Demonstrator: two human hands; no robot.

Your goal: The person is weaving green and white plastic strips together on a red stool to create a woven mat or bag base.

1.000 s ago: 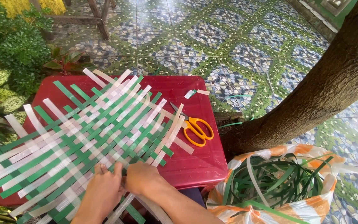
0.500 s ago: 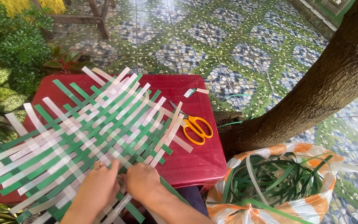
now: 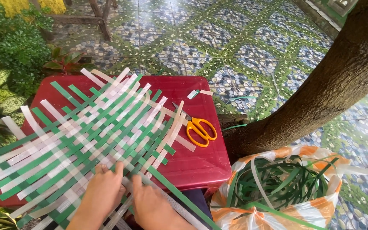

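Patterned garden tiles and a leaning tree trunk (image 3: pixel 329 85) frame a red plastic table (image 3: pixel 192 164), where a woven mat of green and white strips (image 3: pixel 86 132) lies spread across the top. Both the left hand (image 3: pixel 103 191) and right hand (image 3: pixel 152 204) press flat on its near edge, fingers extended, gripping nothing. Orange-handled scissors (image 3: pixel 199 127) rest just beside the weave, a bag of loose strips (image 3: pixel 277 187) nearby.

Both hands flat on the woven mat (image 3: pixel 86 132) of green and white strips: left hand (image 3: pixel 103 194), right hand (image 3: pixel 152 204), side by side at six o'clock on the red surface (image 3: pixel 196 162); orange scissors (image 3: pixel 199 127) lie at three o'clock
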